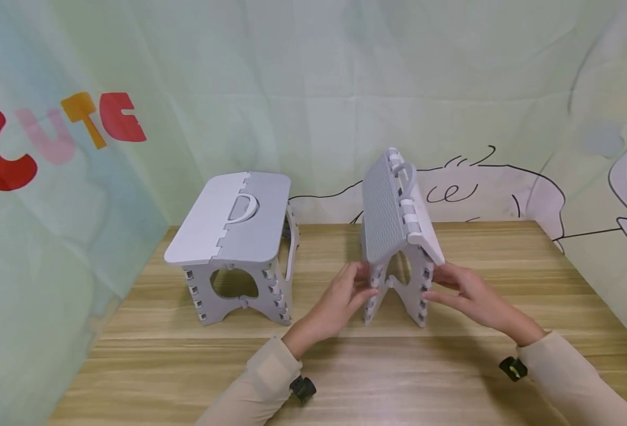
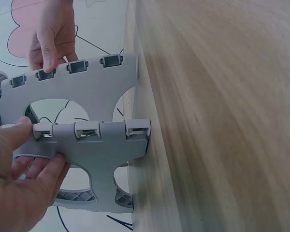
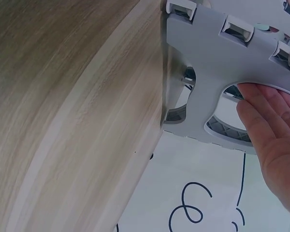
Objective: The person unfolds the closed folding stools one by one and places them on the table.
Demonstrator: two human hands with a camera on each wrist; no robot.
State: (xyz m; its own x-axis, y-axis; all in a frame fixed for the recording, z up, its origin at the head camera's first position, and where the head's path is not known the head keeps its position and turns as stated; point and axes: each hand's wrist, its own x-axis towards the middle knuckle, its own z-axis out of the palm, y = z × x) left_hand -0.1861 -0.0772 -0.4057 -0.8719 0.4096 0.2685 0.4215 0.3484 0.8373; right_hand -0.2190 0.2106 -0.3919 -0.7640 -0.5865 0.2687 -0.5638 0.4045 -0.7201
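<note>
A grey and white folding stool (image 1: 383, 213) stands partly folded on the table, its seat halves peaked like a roof with a carry handle (image 1: 408, 180) at the ridge. My left hand (image 1: 330, 303) grips its left leg panel, thumb at the hinged front edge and fingers on the side panel. On the opposite side my right hand (image 1: 475, 296) holds the right leg panel, thumb on the front edge. In the right wrist view the right fingers (image 3: 266, 116) reach the cut-out of the grey side panel (image 3: 208, 63).
To the left stands a second folding stool (image 1: 199, 228), fully unfolded with a flat seat. Both stools are on a wood-grain table (image 1: 345, 378). A printed cloth backdrop (image 1: 313, 106) hangs behind the table and along both sides.
</note>
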